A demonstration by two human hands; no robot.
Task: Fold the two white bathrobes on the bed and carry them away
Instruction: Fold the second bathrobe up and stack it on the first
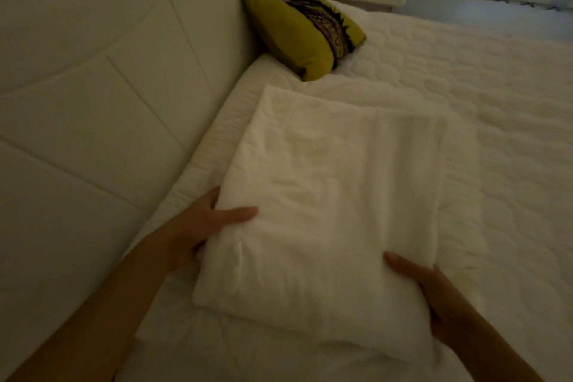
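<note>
Now the folded bathrobes [325, 211] are clamped between left hand [198, 223] and right hand [440, 298] fingers, likely for lifting off the bed [496, 102].

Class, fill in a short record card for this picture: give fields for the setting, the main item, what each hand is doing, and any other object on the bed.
setting: dim bedroom, white quilted bed beside a padded headboard
main item: folded white bathrobe stack, lying flat on the bed
left hand: grip on the stack's left edge, thumb on top
right hand: grip on the stack's near right corner
other object: green patterned cushion, leaning against the headboard
</note>
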